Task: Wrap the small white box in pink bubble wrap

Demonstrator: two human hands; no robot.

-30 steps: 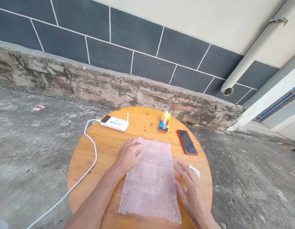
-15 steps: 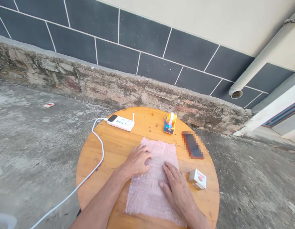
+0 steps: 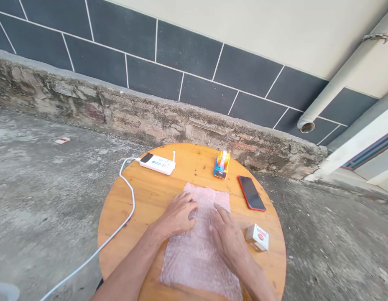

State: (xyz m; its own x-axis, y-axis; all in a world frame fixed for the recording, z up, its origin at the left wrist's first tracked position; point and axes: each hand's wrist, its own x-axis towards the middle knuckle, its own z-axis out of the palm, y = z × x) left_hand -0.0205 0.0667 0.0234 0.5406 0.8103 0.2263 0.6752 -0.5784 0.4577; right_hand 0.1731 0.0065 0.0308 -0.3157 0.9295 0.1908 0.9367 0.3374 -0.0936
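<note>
One table (image 3: 144, 192): left hand (image 3: 179, 214), right hand (image 3: 229, 237) on one pink sheet (image 3: 194, 263)

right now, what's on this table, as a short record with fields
left hand: on the pink translucent bubble-wrap sheet
right hand: on the same sheet
beyond sheet: white rectangular power bank with white cable, blue-yellow tape dispenser
right of sheet: red-edged black phone, small white box
surface: round wooden table

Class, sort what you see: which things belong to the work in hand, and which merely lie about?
In use:
bubble wrap, under left hand and right hand
wooden table

Apparently lying about:
white device and cable
tape dispenser
phone
small box
flat item on ground
</note>
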